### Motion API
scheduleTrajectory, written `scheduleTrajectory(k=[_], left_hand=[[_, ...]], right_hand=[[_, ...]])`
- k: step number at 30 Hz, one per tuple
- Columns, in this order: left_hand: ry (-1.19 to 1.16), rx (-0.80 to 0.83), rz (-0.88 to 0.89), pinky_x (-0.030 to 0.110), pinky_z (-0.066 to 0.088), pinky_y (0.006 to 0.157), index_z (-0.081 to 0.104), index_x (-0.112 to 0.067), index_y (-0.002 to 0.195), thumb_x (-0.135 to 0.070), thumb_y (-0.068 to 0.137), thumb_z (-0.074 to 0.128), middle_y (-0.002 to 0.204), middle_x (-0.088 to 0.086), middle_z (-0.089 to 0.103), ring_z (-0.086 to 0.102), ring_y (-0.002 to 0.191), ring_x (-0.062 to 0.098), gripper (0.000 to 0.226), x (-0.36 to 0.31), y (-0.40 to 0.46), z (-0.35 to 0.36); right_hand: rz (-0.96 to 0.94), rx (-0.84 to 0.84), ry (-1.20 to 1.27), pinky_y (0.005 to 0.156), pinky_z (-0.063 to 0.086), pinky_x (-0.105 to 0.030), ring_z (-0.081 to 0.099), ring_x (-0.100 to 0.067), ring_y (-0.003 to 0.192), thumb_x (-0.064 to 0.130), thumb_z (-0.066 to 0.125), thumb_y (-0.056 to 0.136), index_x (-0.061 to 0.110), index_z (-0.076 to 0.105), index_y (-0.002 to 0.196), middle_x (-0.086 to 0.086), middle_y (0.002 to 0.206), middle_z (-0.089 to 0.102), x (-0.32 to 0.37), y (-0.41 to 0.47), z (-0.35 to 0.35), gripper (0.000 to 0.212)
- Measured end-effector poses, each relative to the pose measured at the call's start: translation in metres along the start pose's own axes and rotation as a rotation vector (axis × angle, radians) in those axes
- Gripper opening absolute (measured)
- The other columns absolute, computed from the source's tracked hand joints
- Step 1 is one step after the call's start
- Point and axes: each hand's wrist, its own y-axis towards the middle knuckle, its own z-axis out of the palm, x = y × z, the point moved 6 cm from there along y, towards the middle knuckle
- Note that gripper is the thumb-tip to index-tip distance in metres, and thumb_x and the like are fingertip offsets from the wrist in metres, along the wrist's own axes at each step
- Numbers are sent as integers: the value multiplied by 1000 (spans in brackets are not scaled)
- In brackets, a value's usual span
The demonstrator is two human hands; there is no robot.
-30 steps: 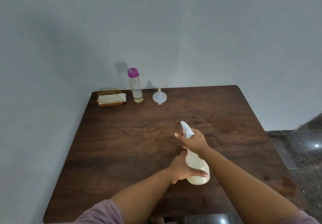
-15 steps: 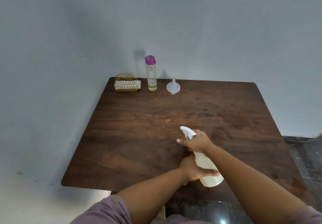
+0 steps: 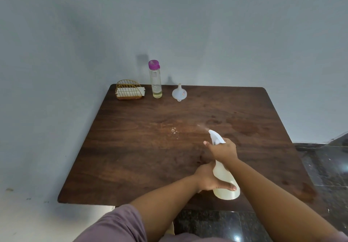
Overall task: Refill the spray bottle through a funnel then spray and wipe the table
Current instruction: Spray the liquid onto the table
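I hold a pale translucent spray bottle (image 3: 225, 183) tilted over the near right part of the dark wooden table (image 3: 141, 157). My right hand (image 3: 223, 150) grips its white trigger head, nozzle pointing up-left. My left hand (image 3: 209, 180) cups the bottle's body near its base. A faint mist leaves the nozzle, and small white droplets (image 3: 174, 130) lie on the wood in the middle. A white funnel (image 3: 179, 93) lies upside down at the table's far edge.
A tall clear bottle with a purple cap (image 3: 155, 79) stands at the far edge, a little liquid in its bottom. Left of it sits a gold wire holder with white cloths (image 3: 129, 90). A grey wall runs behind and to the left. Dark tiled floor lies to the right.
The view has drawn back and shifted, showing the table's near edge. Droplets have appeared on the wood, and mist now comes from the nozzle. Both hands kept their grip on the bottle.
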Motion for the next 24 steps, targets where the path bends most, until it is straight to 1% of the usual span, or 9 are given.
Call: scheduleTrajectory(k=[2,4,8,11,15,18,20,21,24], left_hand=[[-12,18,3,29,46,94,49,-34,132,-41,62,89,123,-12,61,54,117,15,81,-3,3,5],[-17,42,4,30,46,95,47,-33,134,-41,63,89,124,-12,60,53,119,15,82,-6,6,10],[-3,70,-8,32,45,99,48,-31,134,-39,64,88,127,-9,60,53,122,17,81,-10,10,19],[11,92,-9,32,45,99,48,-29,134,-38,65,88,125,-8,60,53,122,18,80,-12,11,31],[5,127,-21,33,46,101,50,-29,132,-38,65,88,119,-12,59,53,121,17,78,-11,11,47],[8,158,-25,32,45,101,49,-30,134,-40,64,88,123,-12,60,53,122,16,80,-11,10,56],[14,169,-19,31,44,100,48,-31,134,-41,64,88,126,-11,60,53,123,15,81,-12,9,60],[20,170,-15,31,45,99,50,-31,132,-41,63,88,125,-10,61,54,121,14,80,-12,9,61],[1,152,-19,32,50,97,58,-32,120,-39,59,90,117,-12,65,59,114,10,69,-7,5,68]], right_hand=[[30,-15,-7,78,47,-33,53,-21,90,43,75,78,8,50,127,-4,107,56,-5,3,-7,65],[6,-21,-68,82,46,-33,50,-18,92,51,72,77,10,51,128,-5,114,57,-6,5,-13,68],[-2,-36,-105,88,45,-34,48,-17,92,57,67,79,8,52,126,-1,93,52,-12,4,-25,70],[56,-37,-129,86,48,-35,55,-23,98,56,68,79,8,48,131,-8,113,57,-21,4,-31,73],[148,-37,-136,76,48,-32,53,-20,88,55,69,77,7,48,130,-3,102,52,-42,7,-40,74],[143,-3,-172,80,50,-33,60,-21,94,64,69,72,7,50,126,-4,99,61,-51,6,-42,81],[132,11,-182,82,49,-34,63,-21,93,64,68,72,7,49,127,-1,84,60,-53,3,-43,82],[131,26,-179,81,48,-33,62,-19,91,63,69,72,7,47,129,0,82,58,-55,1,-43,83],[88,106,-264,79,47,-30,59,-20,98,63,71,69,9,46,133,-5,110,59,-62,-2,-34,87]])
